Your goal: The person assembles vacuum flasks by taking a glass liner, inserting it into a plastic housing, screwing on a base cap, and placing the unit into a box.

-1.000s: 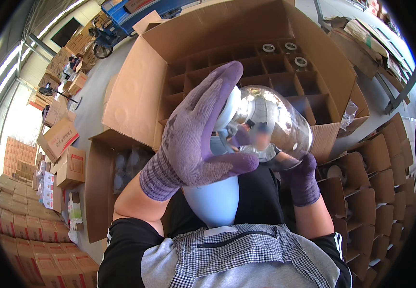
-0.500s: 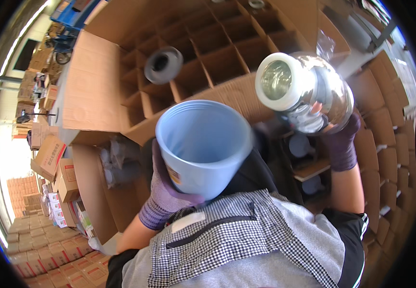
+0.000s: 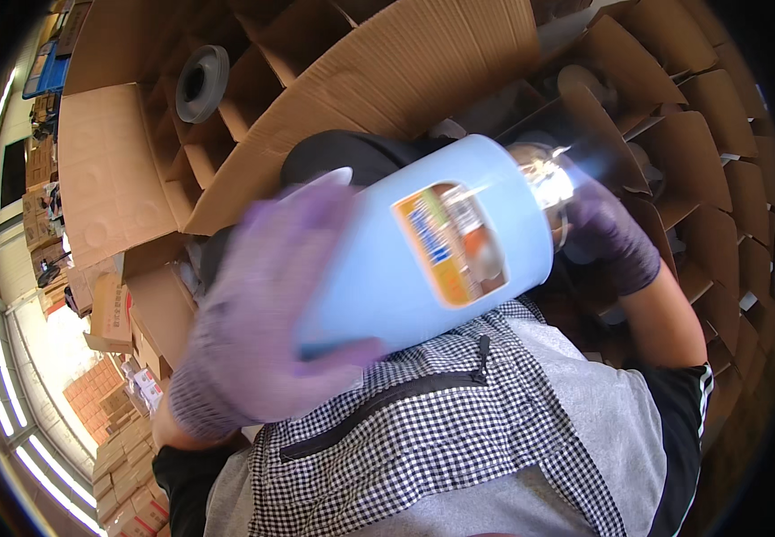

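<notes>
My left hand [image 3: 267, 309], in a purple knit glove and blurred by motion, grips the base end of a light blue plastic shell [image 3: 432, 251] with an orange label, held tilted in front of my chest. My right hand [image 3: 611, 233], also in a purple glove, holds a shiny silver glass liner [image 3: 549, 183] whose end sits inside the wide mouth of the blue shell. Most of the liner is hidden inside the shell.
Large open cardboard boxes with cardboard dividers [image 3: 719, 161] surround me. One cell at the upper left holds a grey round part [image 3: 200, 82]. A big brown flap [image 3: 114, 170] hangs at the left. Stacked cartons [image 3: 110, 412] stand on the floor at the lower left.
The silver liner, held apart from the blue shell before, now sits inside its mouth. My left hand has turned the shell onto its side.
</notes>
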Action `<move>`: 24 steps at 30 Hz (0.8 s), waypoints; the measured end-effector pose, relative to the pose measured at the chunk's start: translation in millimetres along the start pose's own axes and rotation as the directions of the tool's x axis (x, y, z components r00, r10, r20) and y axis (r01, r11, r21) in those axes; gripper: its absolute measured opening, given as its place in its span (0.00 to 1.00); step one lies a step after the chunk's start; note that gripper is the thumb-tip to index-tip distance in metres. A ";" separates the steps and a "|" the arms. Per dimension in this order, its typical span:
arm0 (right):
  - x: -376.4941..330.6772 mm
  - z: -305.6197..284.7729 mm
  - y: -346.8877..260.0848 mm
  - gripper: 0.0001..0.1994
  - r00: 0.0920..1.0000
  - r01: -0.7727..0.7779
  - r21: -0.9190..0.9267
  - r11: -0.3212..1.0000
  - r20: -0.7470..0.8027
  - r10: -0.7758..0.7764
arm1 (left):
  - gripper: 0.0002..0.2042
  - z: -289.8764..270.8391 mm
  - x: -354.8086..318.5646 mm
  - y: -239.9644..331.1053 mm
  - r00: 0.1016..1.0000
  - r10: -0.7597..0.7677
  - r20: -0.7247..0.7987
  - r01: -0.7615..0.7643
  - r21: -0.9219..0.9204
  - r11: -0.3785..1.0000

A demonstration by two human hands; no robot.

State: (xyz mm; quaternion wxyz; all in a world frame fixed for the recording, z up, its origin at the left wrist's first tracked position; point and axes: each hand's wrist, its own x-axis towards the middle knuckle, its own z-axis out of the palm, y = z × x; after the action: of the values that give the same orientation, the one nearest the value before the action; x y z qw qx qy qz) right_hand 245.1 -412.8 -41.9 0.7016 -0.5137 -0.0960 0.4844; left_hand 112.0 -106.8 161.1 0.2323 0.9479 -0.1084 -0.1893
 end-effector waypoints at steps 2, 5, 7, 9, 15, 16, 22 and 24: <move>11.3 -9.8 30.8 0.52 0.998 0.008 -0.033 0.999 0.056 -0.007 | 0.49 -6.8 -37.9 -18.9 0.972 -0.115 -0.205 0.128 0.050 0.991; 15.7 10.2 13.9 0.57 0.994 -0.102 0.013 0.995 0.051 0.101 | 0.51 37.3 -93.5 -30.4 0.706 -0.705 -0.066 0.267 -0.897 0.351; 9.9 20.7 12.3 0.55 0.994 -0.103 0.070 0.992 -0.021 0.105 | 0.51 68.5 -101.9 -22.1 0.621 -0.784 -0.004 0.076 -0.995 0.065; 6.1 6.1 30.2 0.51 0.985 -0.173 -0.042 0.984 -0.006 0.173 | 0.51 76.4 -95.7 -16.6 0.602 -0.799 -0.016 0.020 -0.999 0.036; -27.1 9.6 36.9 0.36 0.967 -0.206 0.189 0.960 -0.109 0.229 | 0.52 51.6 -85.4 3.9 0.653 -0.754 -0.074 0.169 -0.956 0.239; -19.7 -12.5 67.9 0.25 0.989 -0.141 -0.129 0.982 -0.061 0.134 | 0.53 48.4 -78.3 5.5 0.669 -0.740 -0.072 0.216 -0.933 0.286; -11.0 14.6 45.2 0.25 1.000 0.012 -0.269 0.963 0.004 -0.011 | 0.49 49.5 -82.6 -14.1 0.661 -0.744 -0.098 0.217 -0.924 0.315; -16.9 30.6 31.2 0.25 0.995 0.061 -0.190 0.980 -0.060 -0.074 | 0.47 56.1 -91.7 -27.1 0.645 -0.764 -0.007 0.206 -0.961 0.182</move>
State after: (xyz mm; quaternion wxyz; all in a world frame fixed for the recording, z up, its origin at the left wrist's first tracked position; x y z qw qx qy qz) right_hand 198.9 -406.7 -47.2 0.6688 -0.5899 -0.1353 0.4317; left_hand 9.3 -78.8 130.3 0.6492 0.6454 0.4013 -0.0313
